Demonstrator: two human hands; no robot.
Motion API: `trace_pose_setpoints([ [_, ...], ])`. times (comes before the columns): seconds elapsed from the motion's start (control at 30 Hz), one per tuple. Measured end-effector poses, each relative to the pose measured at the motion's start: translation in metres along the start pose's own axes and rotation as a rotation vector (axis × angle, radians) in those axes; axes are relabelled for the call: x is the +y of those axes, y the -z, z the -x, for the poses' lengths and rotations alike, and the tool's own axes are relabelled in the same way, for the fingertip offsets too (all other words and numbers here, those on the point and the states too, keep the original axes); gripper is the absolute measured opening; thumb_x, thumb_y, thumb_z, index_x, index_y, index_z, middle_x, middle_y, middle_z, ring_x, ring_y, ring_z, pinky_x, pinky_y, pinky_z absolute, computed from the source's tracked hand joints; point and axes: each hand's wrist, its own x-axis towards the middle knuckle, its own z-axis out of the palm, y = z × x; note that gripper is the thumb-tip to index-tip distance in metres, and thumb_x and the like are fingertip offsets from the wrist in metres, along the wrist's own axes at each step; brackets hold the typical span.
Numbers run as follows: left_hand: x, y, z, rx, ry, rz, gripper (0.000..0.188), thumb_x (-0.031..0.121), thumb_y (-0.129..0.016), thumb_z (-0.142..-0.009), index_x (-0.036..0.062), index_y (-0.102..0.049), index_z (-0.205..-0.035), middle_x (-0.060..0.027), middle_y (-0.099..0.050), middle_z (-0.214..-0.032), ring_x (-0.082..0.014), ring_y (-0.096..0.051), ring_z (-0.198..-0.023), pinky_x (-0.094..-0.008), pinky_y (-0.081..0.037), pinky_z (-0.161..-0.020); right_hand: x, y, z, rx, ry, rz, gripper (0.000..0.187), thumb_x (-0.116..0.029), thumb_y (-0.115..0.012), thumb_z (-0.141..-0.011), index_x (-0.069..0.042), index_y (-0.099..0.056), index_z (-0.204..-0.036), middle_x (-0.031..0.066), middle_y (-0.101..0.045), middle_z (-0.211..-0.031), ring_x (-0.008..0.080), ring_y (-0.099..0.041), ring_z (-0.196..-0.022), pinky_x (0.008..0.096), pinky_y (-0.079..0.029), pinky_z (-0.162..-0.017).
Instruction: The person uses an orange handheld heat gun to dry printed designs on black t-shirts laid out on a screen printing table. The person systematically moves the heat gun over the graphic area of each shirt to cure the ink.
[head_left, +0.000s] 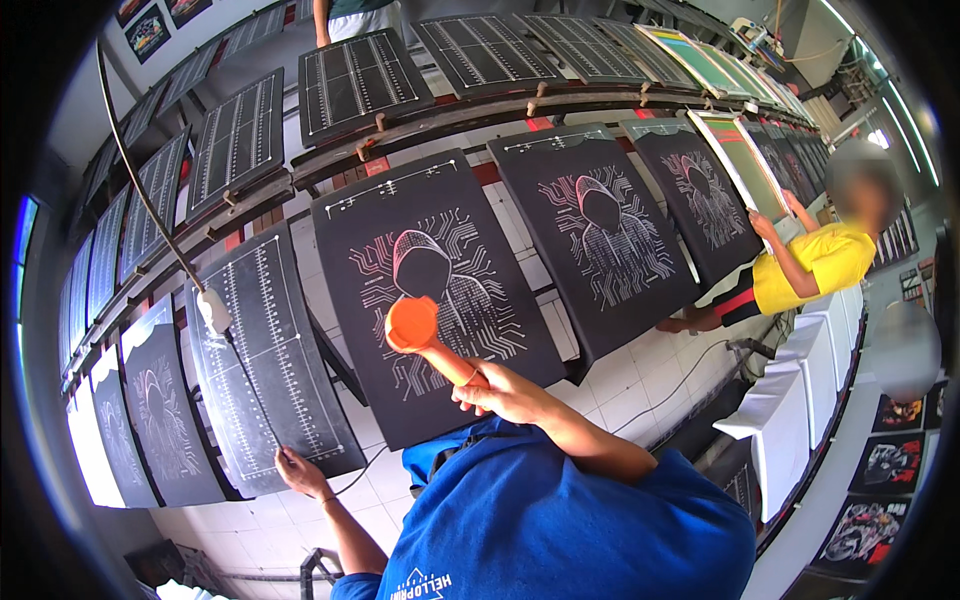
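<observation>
My right hand point(505, 392) is closed round the handle of an orange hand-held blow dryer point(412, 325). The dryer is raised above a black shirt panel point(355, 235) printed with a hooded figure and circuit lines in white and red. My left hand point(302, 472) is at the near edge of a bare black printing board point(225, 385) with white ruler marks, its fingers closed on a thin dark power cord point(262, 405). That cord runs up to a white connector point(214, 311) on a cable hanging from above.
Two more printed black panels point(600, 215) lie to the right. A person in a yellow shirt point(815, 262) holds a framed screen point(742, 165) there. Rows of marked boards point(365, 85) stand behind a rail point(450, 122). Another person point(360, 22) is at the far side. White boxes point(785, 425) line the right.
</observation>
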Motion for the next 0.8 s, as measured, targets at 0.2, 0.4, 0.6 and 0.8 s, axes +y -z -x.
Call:
trace_pose_setpoints([
  [0.2,0.029,0.025,0.034,0.074,0.237,0.031,0.031,0.027,-0.055,-0.101,-0.0031,-0.063,-0.107,-0.0158,-0.064,-0.086,-0.0234,-0.054,-0.075,-0.0349,-0.046,-0.072,-0.01,0.102,0.051,-0.023,0.005,-0.135,0.047,-0.023,-0.063,-0.094,-0.001,-0.046,-0.133,0.004,-0.059,-0.102,0.0099,-0.057,-0.088,0.0245,-0.048,-0.073],
  [0.4,0.108,0.006,0.149,0.028,0.336,-0.092,0.038,0.028,-0.048,-0.102,-0.0073,-0.056,-0.091,-0.0225,-0.059,-0.081,-0.0332,-0.052,-0.073,-0.0444,-0.042,-0.072,-0.028,0.232,0.114,0.059,-0.017,-0.126,0.047,-0.017,-0.065,-0.087,0.004,-0.048,-0.125,0.0034,-0.056,-0.085,0.0097,-0.058,-0.066,0.026,-0.051,-0.06],
  [0.6,0.195,-0.035,0.244,0.123,0.391,-0.061,0.037,0.016,-0.038,-0.099,-0.0062,-0.051,-0.125,-0.0251,-0.055,-0.124,-0.0383,-0.053,-0.114,-0.0439,-0.039,-0.101,-0.069,0.347,0.137,0.09,-0.035,-0.088,0.04,-0.031,-0.066,-0.091,0.002,-0.052,-0.108,0.0048,-0.059,-0.077,0.0137,-0.061,-0.062,0.0281,-0.052,-0.058],
  [0.8,0.234,-0.073,0.298,0.149,0.361,-0.099,0.041,0.009,-0.042,-0.098,-0.0033,-0.049,-0.136,-0.0223,-0.053,-0.133,-0.0363,-0.046,-0.124,-0.043,-0.034,-0.107,-0.141,0.423,0.086,0.052,0.033,0.121,0.038,-0.039,-0.059,-0.096,-0.001,-0.054,-0.097,0.0053,-0.062,-0.076,0.0144,-0.065,-0.064,0.0259,-0.051,-0.055],
])
